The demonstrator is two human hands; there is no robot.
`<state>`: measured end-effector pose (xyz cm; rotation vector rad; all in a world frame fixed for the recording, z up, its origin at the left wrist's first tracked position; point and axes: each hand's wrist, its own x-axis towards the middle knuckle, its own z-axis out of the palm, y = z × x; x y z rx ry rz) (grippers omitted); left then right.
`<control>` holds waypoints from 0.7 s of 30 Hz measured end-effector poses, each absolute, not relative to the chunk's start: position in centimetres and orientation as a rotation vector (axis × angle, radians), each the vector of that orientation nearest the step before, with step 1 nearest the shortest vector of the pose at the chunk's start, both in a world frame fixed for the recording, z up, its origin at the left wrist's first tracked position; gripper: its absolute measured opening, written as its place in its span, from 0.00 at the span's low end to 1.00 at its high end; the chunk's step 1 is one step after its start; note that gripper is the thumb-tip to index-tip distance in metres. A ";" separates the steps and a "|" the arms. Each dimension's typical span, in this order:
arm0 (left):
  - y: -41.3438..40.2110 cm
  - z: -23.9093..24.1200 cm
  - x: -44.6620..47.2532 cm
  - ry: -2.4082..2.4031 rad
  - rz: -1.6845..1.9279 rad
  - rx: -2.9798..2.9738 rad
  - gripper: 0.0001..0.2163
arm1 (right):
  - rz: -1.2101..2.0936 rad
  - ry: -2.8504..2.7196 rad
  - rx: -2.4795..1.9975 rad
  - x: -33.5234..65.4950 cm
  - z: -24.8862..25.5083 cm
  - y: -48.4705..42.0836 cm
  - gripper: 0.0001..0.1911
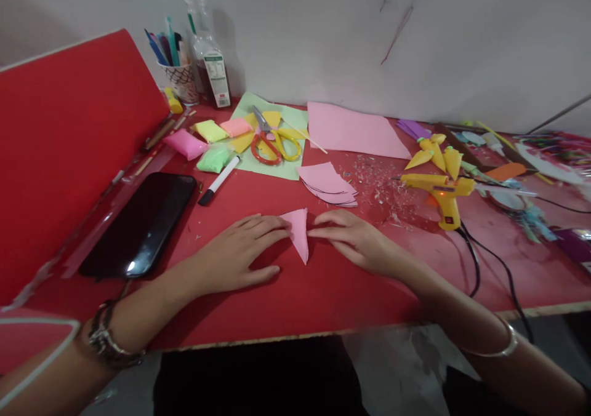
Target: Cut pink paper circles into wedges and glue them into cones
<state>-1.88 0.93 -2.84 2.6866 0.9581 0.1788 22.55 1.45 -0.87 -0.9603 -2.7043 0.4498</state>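
Note:
A small folded pink paper piece point(299, 231) lies on the red table point(323, 293) between my hands. My left hand point(240, 250) rests flat with its fingers stretched out, fingertips pressing the paper's left edge. My right hand point(355, 237) also lies flat, its fingertips touching the paper's right edge. Just beyond the paper sits a stack of cut pink paper pieces point(329, 184).
A black phone point(141, 225), marker point(219, 181), clay packets point(203, 142), scissors point(272, 140) on green paper, a pink sheet point(353, 131), a yellow glue gun point(441, 194) with cables, yellow paper cones point(434, 154), a pen cup point(181, 77), a bottle point(212, 59) and a leaning red board point(69, 139).

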 end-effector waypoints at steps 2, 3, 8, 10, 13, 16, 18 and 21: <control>0.9 -2.9 -1.9 0.950 0.188 2.690 0.22 | 0.459 -2.725 -0.919 22.3 -1.0 1.7 0.18; 0.9 -2.9 -1.9 0.953 0.194 2.687 0.21 | 0.456 -2.735 -0.894 22.2 -1.0 1.9 0.18; 0.9 -2.9 -2.0 0.972 0.212 2.659 0.20 | 0.414 -2.748 -0.803 21.8 -1.5 2.5 0.16; 1.0 -2.8 -2.0 0.982 0.212 2.654 0.19 | 0.405 -2.756 -0.795 21.8 -1.7 2.6 0.15; 1.2 -2.8 -2.1 0.994 0.221 2.653 0.19 | 0.370 -2.764 -0.781 21.7 -1.9 2.7 0.14; 1.3 -3.0 -2.1 0.991 0.231 2.669 0.19 | 0.359 -2.745 -0.767 21.5 -2.2 2.9 0.13; 1.2 -3.1 -2.2 0.986 0.239 2.684 0.19 | 0.368 -2.725 -0.763 21.2 -2.4 3.2 0.11; 1.2 -3.3 -2.3 0.965 0.268 2.711 0.19 | 0.404 -2.707 -0.755 20.7 -2.5 3.5 0.08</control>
